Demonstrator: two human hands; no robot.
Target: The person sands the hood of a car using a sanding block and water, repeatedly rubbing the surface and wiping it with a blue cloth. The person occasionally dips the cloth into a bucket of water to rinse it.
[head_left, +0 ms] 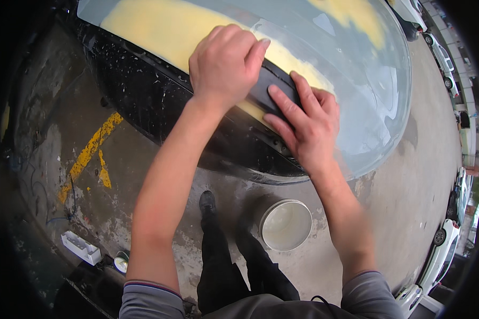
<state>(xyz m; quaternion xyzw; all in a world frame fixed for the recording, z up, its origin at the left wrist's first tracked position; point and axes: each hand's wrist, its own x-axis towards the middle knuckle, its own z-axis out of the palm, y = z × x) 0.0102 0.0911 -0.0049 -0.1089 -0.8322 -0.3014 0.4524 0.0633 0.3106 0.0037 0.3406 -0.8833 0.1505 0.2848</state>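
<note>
Fingers [282, 103] of both hands press the black sanding block [274, 90], seemingly lying upper-left to lower-right

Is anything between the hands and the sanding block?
Nothing visible. The left hand and right hand both press directly on the dark sanding block, which lies on the yellow filler.
</note>
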